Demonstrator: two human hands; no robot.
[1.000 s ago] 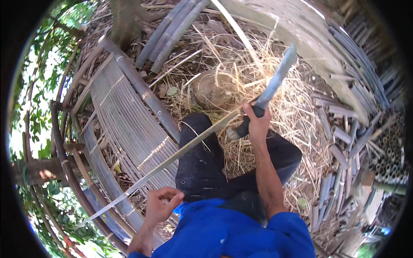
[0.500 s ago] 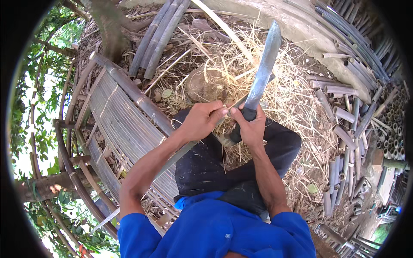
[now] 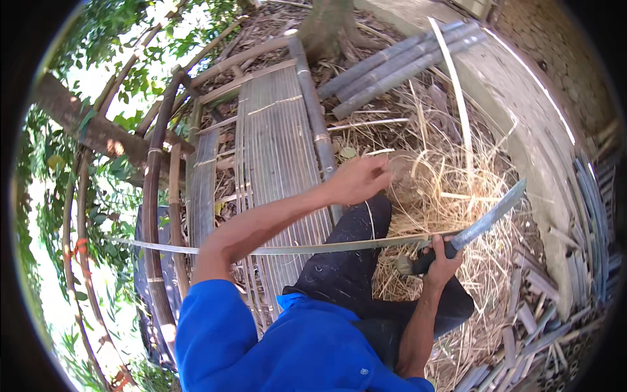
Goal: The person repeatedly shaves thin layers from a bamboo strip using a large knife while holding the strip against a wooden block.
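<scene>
My right hand (image 3: 444, 262) is closed round the dark handle of a machete (image 3: 490, 215), whose curved blade points up and to the right. A long thin bamboo strip (image 3: 333, 247) runs from that hand leftward across my lap and under my left forearm, past the bamboo bench. My left hand (image 3: 358, 179) is raised above my knee, near the bench's right rail, with its fingers curled in. A fine pale fibre (image 3: 371, 219) hangs just below it; what the fingers hold, if anything, is hidden.
A slatted bamboo bench (image 3: 277, 124) stands at my left. Pale bamboo shavings (image 3: 450, 196) cover the ground ahead and to the right. Thick bamboo poles (image 3: 405, 65) lie near a tree trunk (image 3: 326, 29). Cut bamboo pieces (image 3: 535, 281) are piled at the right, beside a low concrete edge (image 3: 522, 117).
My hands were together at the machete; now my left has moved away leftward. The machete has tipped from nearly upright toward the right. The view has turned leftward, and the long strip shows across my lap.
</scene>
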